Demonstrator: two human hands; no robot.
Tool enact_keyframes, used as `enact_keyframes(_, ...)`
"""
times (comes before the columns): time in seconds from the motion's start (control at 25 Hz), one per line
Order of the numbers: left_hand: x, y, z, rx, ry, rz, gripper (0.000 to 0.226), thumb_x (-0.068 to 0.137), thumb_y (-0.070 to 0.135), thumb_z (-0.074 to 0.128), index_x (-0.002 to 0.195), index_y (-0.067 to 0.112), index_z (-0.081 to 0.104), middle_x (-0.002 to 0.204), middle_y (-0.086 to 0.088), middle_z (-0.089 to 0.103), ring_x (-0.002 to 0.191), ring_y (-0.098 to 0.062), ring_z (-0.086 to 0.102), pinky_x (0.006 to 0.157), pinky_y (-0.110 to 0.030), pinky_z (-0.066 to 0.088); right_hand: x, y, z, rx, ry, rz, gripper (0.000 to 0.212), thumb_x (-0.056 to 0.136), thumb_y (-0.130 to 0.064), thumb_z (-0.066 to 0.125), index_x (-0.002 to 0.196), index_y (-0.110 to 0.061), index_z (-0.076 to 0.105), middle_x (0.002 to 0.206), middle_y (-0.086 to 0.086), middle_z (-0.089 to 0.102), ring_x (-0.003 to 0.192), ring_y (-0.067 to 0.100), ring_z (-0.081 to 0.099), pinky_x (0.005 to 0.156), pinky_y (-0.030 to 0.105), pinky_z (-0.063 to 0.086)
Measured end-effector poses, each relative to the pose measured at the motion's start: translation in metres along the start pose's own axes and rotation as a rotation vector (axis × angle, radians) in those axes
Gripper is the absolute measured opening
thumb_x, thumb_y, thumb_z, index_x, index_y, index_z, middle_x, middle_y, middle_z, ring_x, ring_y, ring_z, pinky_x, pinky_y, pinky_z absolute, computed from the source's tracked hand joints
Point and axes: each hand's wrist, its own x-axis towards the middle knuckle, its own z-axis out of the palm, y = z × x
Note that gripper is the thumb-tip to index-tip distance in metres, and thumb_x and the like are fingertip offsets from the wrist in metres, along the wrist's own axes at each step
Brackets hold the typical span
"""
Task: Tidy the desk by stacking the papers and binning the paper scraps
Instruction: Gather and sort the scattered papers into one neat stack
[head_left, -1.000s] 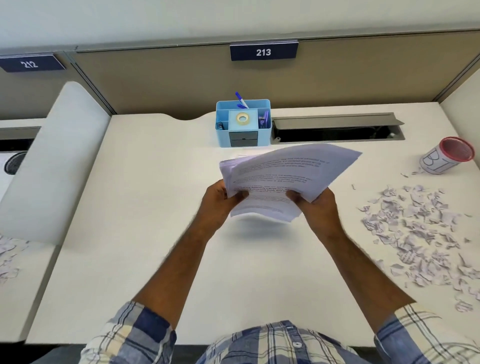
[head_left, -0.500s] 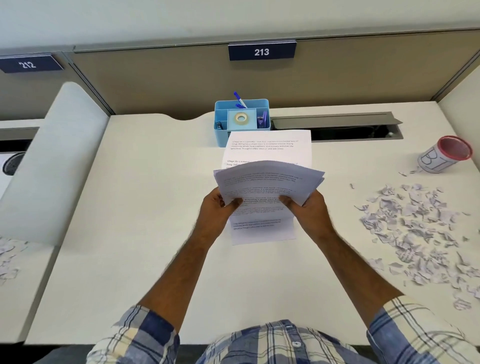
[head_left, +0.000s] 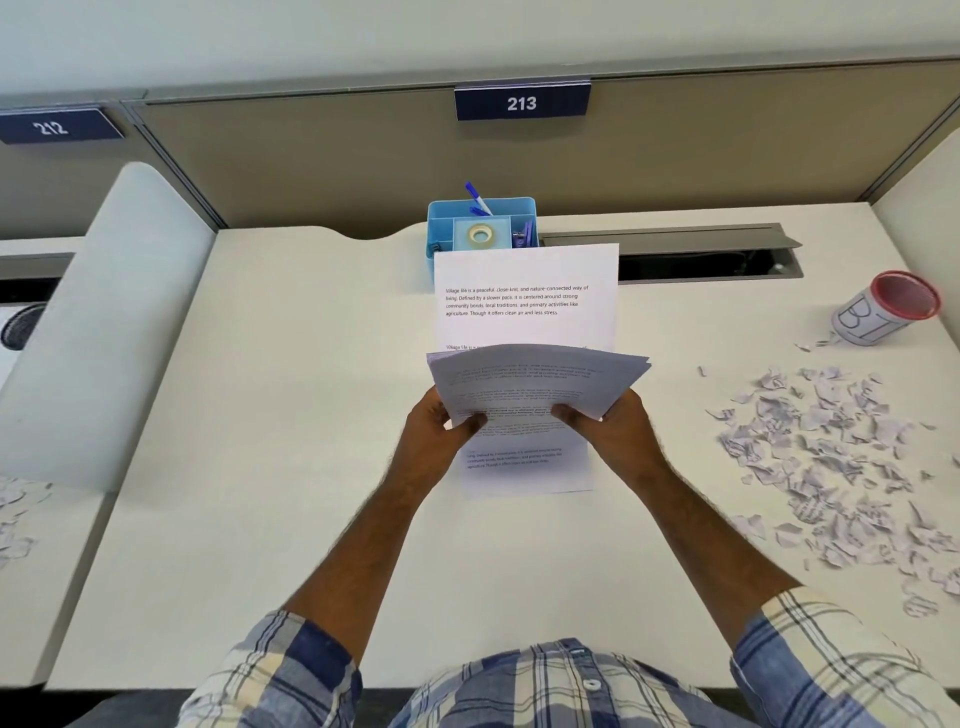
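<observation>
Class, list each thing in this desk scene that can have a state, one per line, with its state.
Left hand: grips the sheaf's left edge.
Right hand: grips its right edge.
Sheaf of papers: held above the desk.
Single sheet: flat on the desk.
Paper scraps: scattered, unbinned.
Bin: tipped, mouth open.
Blue organiser: upright, holds pens and tape.

A white desk (head_left: 260, 467) sits against a tan partition (head_left: 311, 156) carrying a dark number plate reading 213 (head_left: 522, 103); a second plate, 212 (head_left: 52, 126), marks the bay to the left. A curved white divider (head_left: 104, 322) stands along the desk's left edge. A grey cable slot (head_left: 675, 244) lies open near the far edge under even light.
</observation>
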Motion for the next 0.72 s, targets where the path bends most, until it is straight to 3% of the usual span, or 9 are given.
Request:
enact_keyframes(0.16, 0.002, -0.006, -0.003, 0.083, 0.024, -0.008, 0.032, 0.092, 0.012, 0.080, 0.121, 0.022, 0.072, 0.109, 0.013, 0.079, 0.104, -0.005, 0.073, 0.088, -0.022, 0.055, 0.000, 0.005, -0.002, -0.029, -0.004, 0.018, 0.034, 0.083, -0.017, 0.086, 0.108, -0.031, 0.068, 0.106, -0.012, 0.076, 0.094, 0.005, 0.073, 0.080, 0.020, 0.058)
enact_keyframes(0.4, 0.007, -0.015, -0.002, 0.167, -0.045, -0.057, 0.035, 0.093, 0.026, 0.081, 0.125, 0.024, 0.069, 0.118, 0.008, 0.077, 0.106, -0.009, 0.073, 0.095, -0.036, 0.060, 0.004, 0.009, -0.003, -0.049, -0.053, 0.029, 0.033, 0.086, -0.015, 0.084, 0.105, -0.036, 0.067, 0.105, -0.015, 0.075, 0.090, -0.002, 0.071, 0.075, 0.015, 0.054)
enact_keyframes(0.52, 0.012, -0.008, 0.000, 0.196, -0.037, -0.080, 0.030, 0.094, 0.030, 0.079, 0.121, 0.020, 0.071, 0.116, 0.006, 0.077, 0.102, -0.012, 0.074, 0.093, -0.038, 0.062, 0.011, 0.010, -0.005, -0.033, -0.048, 0.072, 0.032, 0.084, -0.022, 0.085, 0.113, -0.021, 0.072, 0.106, -0.009, 0.078, 0.094, 0.009, 0.075, 0.076, 0.023, 0.058)
enact_keyframes(0.72, 0.016, 0.005, -0.005, -0.047, -0.072, -0.164, 0.031, 0.093, 0.027, 0.081, 0.119, 0.018, 0.066, 0.109, 0.004, 0.081, 0.099, -0.015, 0.078, 0.086, -0.033, 0.063, 0.017, 0.011, -0.011, 0.118, -0.086, 0.116, 0.047, 0.083, -0.013, 0.085, 0.126, -0.012, 0.066, 0.117, 0.000, 0.077, 0.104, 0.018, 0.075, 0.085, 0.036, 0.062)
